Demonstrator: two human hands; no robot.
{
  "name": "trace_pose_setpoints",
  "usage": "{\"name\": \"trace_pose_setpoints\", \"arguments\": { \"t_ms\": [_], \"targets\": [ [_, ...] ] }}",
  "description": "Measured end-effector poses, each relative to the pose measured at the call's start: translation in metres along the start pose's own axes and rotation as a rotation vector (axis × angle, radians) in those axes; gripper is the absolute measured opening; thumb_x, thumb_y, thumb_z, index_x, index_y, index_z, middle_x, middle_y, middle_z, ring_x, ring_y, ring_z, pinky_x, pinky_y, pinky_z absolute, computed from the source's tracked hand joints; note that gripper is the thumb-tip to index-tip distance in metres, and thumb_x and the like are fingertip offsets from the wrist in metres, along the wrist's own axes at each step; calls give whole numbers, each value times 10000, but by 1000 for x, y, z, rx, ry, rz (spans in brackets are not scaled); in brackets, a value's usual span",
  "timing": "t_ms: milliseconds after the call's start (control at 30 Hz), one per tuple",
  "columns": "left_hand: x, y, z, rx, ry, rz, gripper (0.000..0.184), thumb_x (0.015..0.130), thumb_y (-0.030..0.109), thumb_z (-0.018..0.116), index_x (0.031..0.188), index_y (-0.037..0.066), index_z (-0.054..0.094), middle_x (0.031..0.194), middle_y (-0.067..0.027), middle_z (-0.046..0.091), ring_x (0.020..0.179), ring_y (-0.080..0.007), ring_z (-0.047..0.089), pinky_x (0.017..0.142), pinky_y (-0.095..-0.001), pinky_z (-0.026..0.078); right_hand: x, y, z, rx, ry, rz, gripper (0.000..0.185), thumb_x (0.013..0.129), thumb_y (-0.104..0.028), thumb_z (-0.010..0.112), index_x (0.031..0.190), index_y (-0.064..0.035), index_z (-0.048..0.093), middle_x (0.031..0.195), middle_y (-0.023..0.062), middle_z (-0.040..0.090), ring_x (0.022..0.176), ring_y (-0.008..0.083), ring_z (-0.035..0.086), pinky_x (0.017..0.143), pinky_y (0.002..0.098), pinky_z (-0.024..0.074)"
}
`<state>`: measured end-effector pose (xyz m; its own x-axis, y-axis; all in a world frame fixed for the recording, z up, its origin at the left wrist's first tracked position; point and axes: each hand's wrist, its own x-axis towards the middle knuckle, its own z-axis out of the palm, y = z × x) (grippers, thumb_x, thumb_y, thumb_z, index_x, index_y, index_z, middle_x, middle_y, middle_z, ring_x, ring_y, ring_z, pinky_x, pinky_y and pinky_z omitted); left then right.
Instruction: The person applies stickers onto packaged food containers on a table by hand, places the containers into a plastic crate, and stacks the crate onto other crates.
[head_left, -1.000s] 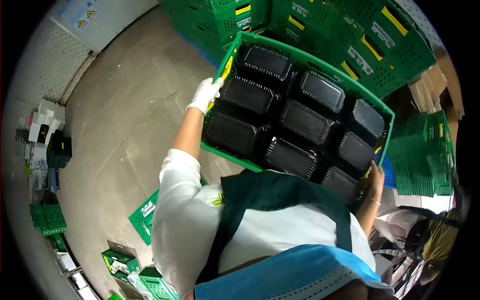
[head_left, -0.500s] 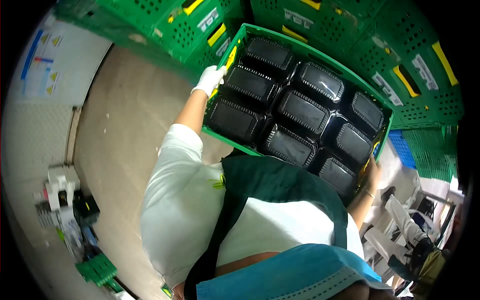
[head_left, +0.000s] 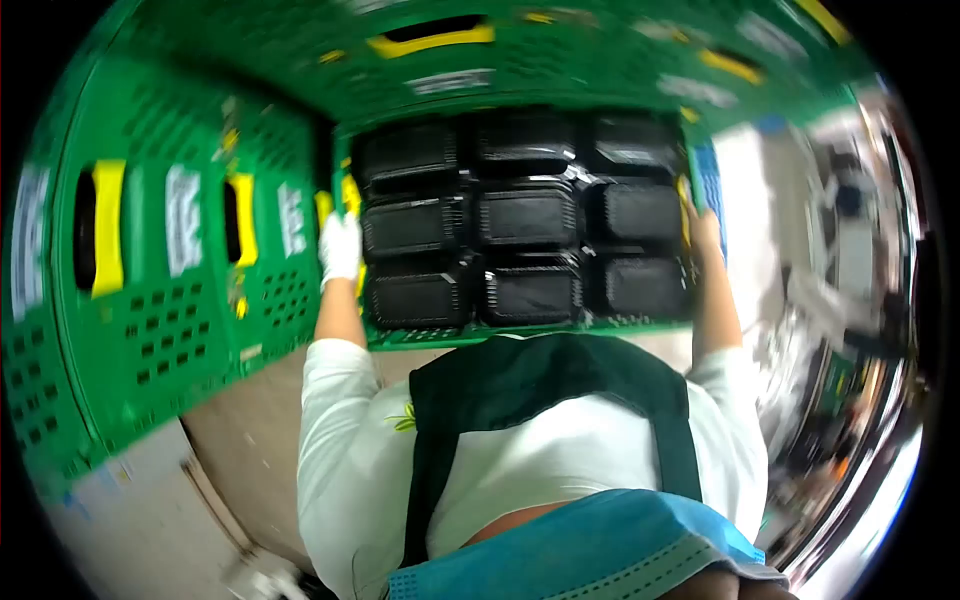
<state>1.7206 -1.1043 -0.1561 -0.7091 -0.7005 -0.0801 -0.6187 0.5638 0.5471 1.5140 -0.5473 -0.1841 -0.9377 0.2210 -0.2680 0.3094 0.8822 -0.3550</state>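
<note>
A green plastic crate (head_left: 395, 341) is held level in front of my chest, filled with several black plastic food containers (head_left: 526, 216) set out in rows. My left hand (head_left: 341, 248), in a white glove, is closed on the crate's left side by its yellow handle. On the opposite side my right hand (head_left: 706, 235), ungloved, grips the crate near the right yellow handle. The fingers of both hands are partly hidden by the crate's side walls. The crate's far edge is close to the stacked crates; whether it touches them I cannot tell.
Tall stacks of green crates with yellow handles stand on the left (head_left: 180, 330) and straight ahead (head_left: 580, 75). Something blue (head_left: 709, 180) is just beyond my right hand. Blurred equipment (head_left: 850, 270) lines the far right. Bare floor (head_left: 250, 440) shows at lower left.
My body and view have turned, and the crate now sits squarely before me instead of slanted. The stacks now rise at my left and closely ahead. Both hands keep hold of the crate.
</note>
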Motion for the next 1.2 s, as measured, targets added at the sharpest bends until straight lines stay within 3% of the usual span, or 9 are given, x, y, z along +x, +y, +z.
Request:
{"name": "trace_pose_setpoints", "arguments": {
  "t_ms": [233,300,333,400,433,533,667,867,1200],
  "targets": [
    [-51,76,-10,192,276,140,367,726,197,552,1000,-45,516,1005,-257,540,927,-362,531,810,-394,426,-50,16,-29,253,146,-122,425,747,-377,591,1000,-40,530,934,165,588,877,309,564,781,368,437],
    [-85,125,21,26,391,620,294,712,109,534,946,-68,548,1063,-234,533,953,-315,541,867,-338,412,-82,72,-49,344,310,-280,404,721,-304,642,992,-24,535,887,144,594,841,275,570,758,339,447],
    [-122,169,40,-181,166,616,274,735,89,531,960,-64,563,1064,-208,545,956,-288,545,877,-329,403,-103,110,-59,411,331,-283,402,725,-283,642,1009,-21,531,892,135,596,831,246,575,741,321,451],
    [-214,257,75,-310,-362,487,263,808,137,535,1039,18,575,966,-108,605,861,-136,559,789,-248,423,-153,195,-76,457,345,-116,322,775,-261,597,997,-32,551,879,121,609,802,201,582,727,299,453],
    [-239,274,115,-259,-359,768,265,787,185,525,992,31,591,917,-137,616,862,-201,585,783,-295,436,-186,236,-86,452,332,-7,299,793,-265,577,986,-37,559,883,120,612,802,198,584,729,293,452],
    [-324,342,174,-155,-726,709,481,777,334,549,1112,-5,484,907,-137,604,849,-265,577,775,-322,433,-274,362,-82,427,324,271,267,799,-247,572,952,-28,570,846,99,616,776,167,581,712,263,440],
    [-356,362,247,518,-414,868,725,752,336,517,1251,-68,181,984,-245,537,888,-342,561,736,-394,453,-377,466,-42,647,284,643,247,807,-211,561,920,10,562,770,62,603,717,110,554,668,231,436],
    [-360,380,261,358,-471,658,405,672,144,551,1040,-20,513,1006,-217,557,961,-320,531,821,-347,415,-415,478,29,758,215,678,226,801,-209,554,920,-17,566,764,71,615,677,128,574,628,244,448],
    [-323,377,267,29,-783,759,401,702,204,545,1050,6,536,993,-163,580,922,-271,547,844,-335,400,-335,405,-12,369,-183,654,271,792,-221,490,982,-47,577,906,148,609,885,288,572,784,368,441]
  ]
}}
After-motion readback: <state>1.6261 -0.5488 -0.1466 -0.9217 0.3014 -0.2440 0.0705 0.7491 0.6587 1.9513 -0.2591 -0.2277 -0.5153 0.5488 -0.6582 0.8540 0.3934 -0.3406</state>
